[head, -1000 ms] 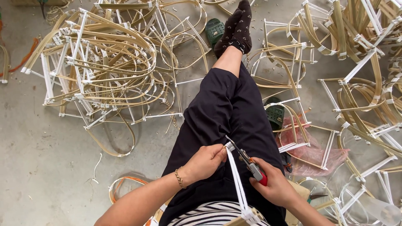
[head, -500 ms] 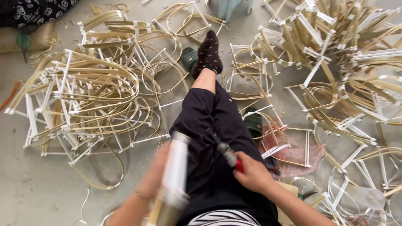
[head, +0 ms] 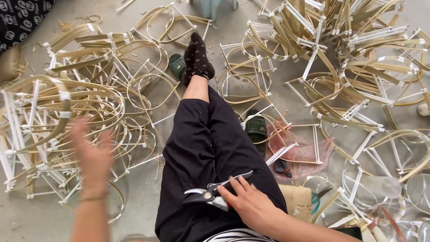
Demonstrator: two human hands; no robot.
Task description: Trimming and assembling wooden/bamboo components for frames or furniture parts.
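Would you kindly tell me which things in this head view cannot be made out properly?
- Left hand: motion-blurred; its fingers cannot be told apart.
- Pruning shears: the handles lie under the right hand.
- Dark patterned fabric: cut off by the top-left edge.
- Small dark tool on the pink plastic bag: too small to identify.
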